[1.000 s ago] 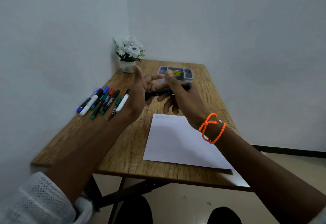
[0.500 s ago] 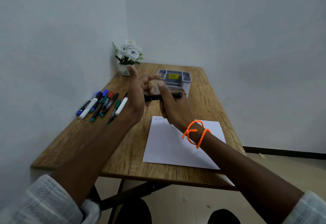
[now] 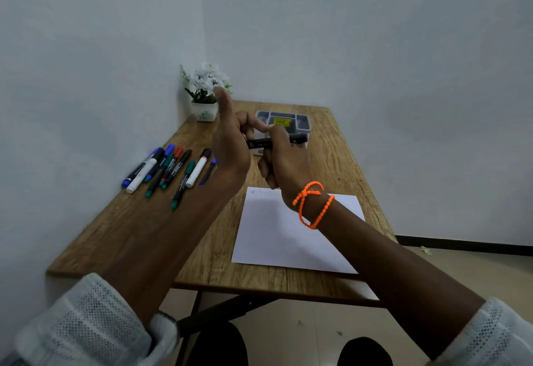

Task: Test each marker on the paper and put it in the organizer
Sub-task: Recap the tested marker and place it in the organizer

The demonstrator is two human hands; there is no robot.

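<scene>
Your right hand (image 3: 284,160) grips black marker (image 3: 297,138), held level above wooden table (image 3: 331,160), in front of grey organizer (image 3: 304,123). Your left hand (image 3: 230,146) holds marker's other end with curled fingers, thumb raised. Barrel print too blurred to read. Organizer bears yellow price sticker (image 3: 282,121), reading roughly "49.00". White paper (image 3: 277,235) lies below hands. Row of markers (image 3: 170,168) lies at left; their labels illegible.

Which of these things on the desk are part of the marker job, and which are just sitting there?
Part of the job: black marker held by both hands, left hand, right hand; spare markers; paper; organizer.

Just there: flower pot; orange bracelet; table.
</scene>
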